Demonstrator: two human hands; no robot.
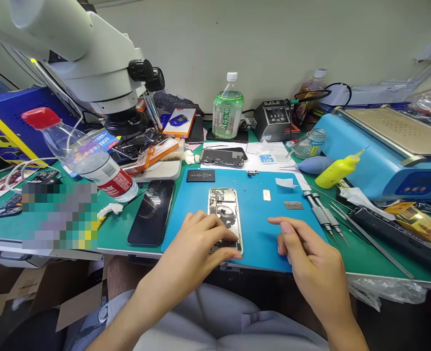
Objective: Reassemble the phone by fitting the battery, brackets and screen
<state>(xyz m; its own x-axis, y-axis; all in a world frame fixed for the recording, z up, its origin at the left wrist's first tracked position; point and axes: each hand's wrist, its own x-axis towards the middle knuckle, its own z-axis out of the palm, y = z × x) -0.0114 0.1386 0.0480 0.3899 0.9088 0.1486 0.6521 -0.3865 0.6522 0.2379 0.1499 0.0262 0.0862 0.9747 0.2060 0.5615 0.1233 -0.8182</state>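
The opened phone, on the mat, is overlaid by the half-open left hand (hold unclear). The right hand is loosely curled, nothing visibly held. The phone's inside could be scratched by a slip.

Pale grey shorts — their cloth softly creased — are worn, and both forearms are bare.

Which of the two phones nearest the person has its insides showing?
The open phone, under the left hand on the blue mat: its inner parts lie bare, while the black phone beside the mat shows a dark, glossy screen.
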